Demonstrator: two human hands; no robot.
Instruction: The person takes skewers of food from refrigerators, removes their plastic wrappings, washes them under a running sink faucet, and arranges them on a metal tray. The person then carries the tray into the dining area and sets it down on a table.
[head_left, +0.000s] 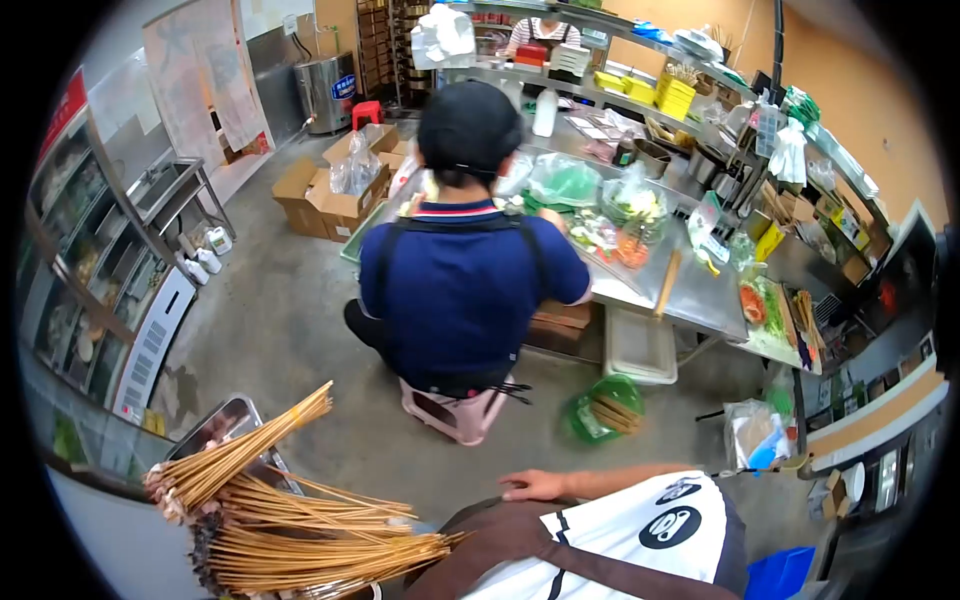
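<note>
My right hand point(535, 486) rests on the brown apron point(500, 530) over my leg, fingers lying loosely with nothing in them. My left hand does not show. Left of the apron lie several bundles of thin wooden skewers point(320, 560), with pieces of food at their far-left ends. The upper bundle point(250, 440) slants up over a metal tray point(235, 420). No hand touches the skewers.
A person point(460, 290) in a dark blue shirt sits ahead on a pink stool point(465, 415), facing a steel table point(700, 290) with vegetables. A green basket point(590, 410) stands on the floor. Cardboard boxes point(330, 200) and a glass-door fridge point(90, 240) are further left.
</note>
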